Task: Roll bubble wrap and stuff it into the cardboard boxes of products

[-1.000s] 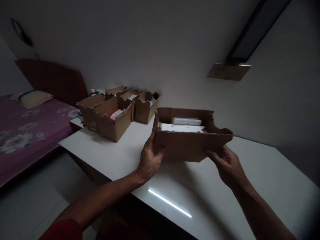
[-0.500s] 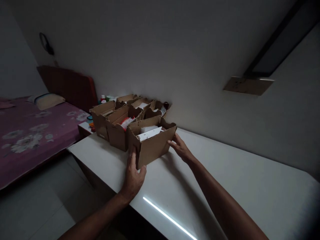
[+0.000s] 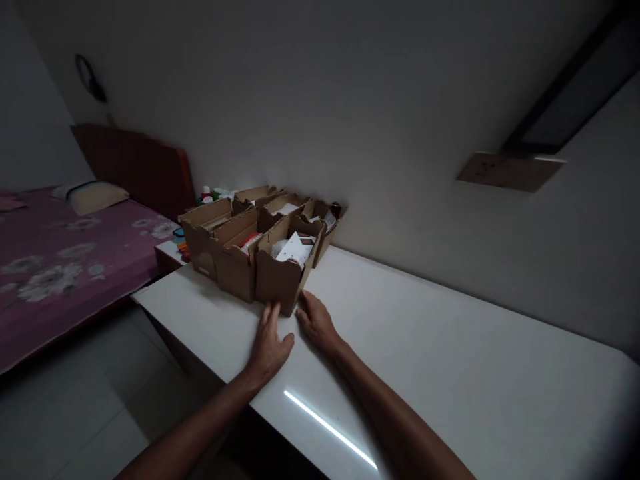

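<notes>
A brown cardboard box [image 3: 280, 279] with white packets inside stands on the white table [image 3: 450, 360], set in line against several other open cardboard boxes [image 3: 227, 250]. My left hand [image 3: 269, 343] lies flat on the table with its fingertips at the front bottom edge of that box, fingers stretched out. My right hand [image 3: 316, 323] rests flat just to the right of it, fingers out, near the box's front corner. Neither hand holds anything.
More small boxes [image 3: 280, 203] and bottles [image 3: 210, 195] stand behind, against the grey wall. A bed with a purple flowered cover [image 3: 55, 260] and a pillow [image 3: 93, 197] lies at left, below the table's left edge. A wall socket plate [image 3: 507, 172] is at right.
Both hands carried the box leftward from mid-air, set it down, turned it into line with the other boxes and let go; the fingers now lie flat on the table.
</notes>
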Motion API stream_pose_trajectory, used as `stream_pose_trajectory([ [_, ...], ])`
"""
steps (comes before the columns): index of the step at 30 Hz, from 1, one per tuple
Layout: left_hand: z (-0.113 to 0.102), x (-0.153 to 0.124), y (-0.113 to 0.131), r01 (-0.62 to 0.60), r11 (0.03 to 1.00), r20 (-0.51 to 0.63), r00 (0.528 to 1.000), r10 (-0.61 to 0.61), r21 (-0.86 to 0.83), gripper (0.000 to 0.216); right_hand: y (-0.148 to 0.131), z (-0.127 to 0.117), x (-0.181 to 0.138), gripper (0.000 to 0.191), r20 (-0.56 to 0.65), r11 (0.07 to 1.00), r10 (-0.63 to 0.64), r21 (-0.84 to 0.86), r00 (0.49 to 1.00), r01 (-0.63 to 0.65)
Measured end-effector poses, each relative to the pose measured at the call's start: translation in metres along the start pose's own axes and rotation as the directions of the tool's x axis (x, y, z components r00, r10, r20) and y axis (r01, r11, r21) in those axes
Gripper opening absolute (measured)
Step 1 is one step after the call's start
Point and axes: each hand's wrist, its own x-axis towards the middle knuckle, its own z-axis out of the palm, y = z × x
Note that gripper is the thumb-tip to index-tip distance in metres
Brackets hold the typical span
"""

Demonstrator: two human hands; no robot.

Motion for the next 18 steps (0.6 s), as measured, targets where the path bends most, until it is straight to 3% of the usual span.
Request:
stream_pose_trajectory([
  [5, -0.004, -0.003, -0.004, -0.047, 0.995, 0.043, 0.998, 0.043, 0.092, 0.048, -0.033, -0.021, -0.06, 0.042, 0.098, 0.989, -0.034, -0.14, 0.995, 0.048],
  [9, -0.006, -0.007, 0.0, -0.095, 0.979, 0.083, 0.993, 0.081, 0.181, 0.04, -0.058, -0.035, -0.095, 0.043, 0.163, 0.975, -0.036, -0.21, 0.986, 0.071],
  [13, -0.008, -0.011, 0.004, -0.168, 0.949, 0.124, 0.982, 0.139, 0.268, 0.031, -0.064, -0.041, -0.111, 0.044, 0.213, 0.95, -0.069, -0.285, 0.975, 0.13],
  [18, -0.005, -0.009, 0.007, -0.235, 0.909, 0.151, 0.969, 0.194, 0.343, 0.025, -0.052, -0.04, -0.111, 0.041, 0.169, 0.977, -0.089, -0.175, 0.982, 0.119],
])
